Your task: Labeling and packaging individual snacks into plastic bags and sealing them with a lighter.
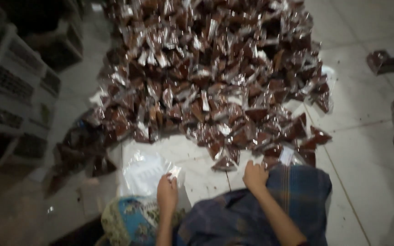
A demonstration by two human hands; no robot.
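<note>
At nine o'clock white plastic crates [14, 91] stand beside the tiled floor [365, 105]. A little right of them, at seven o'clock, the left hand [167, 191] pinches the edge of an empty clear bag [144, 175] lying flat on the tiles, fingers closed on it. From the centre up to twelve o'clock spreads a large heap of filled packets [215, 77], brown contents in clear plastic, so most of the packing looks done. At five o'clock the right hand [255, 175] rests curled at the heap's near edge; I cannot tell whether it grips anything. At three o'clock more packets [388, 61] lie apart.
</note>
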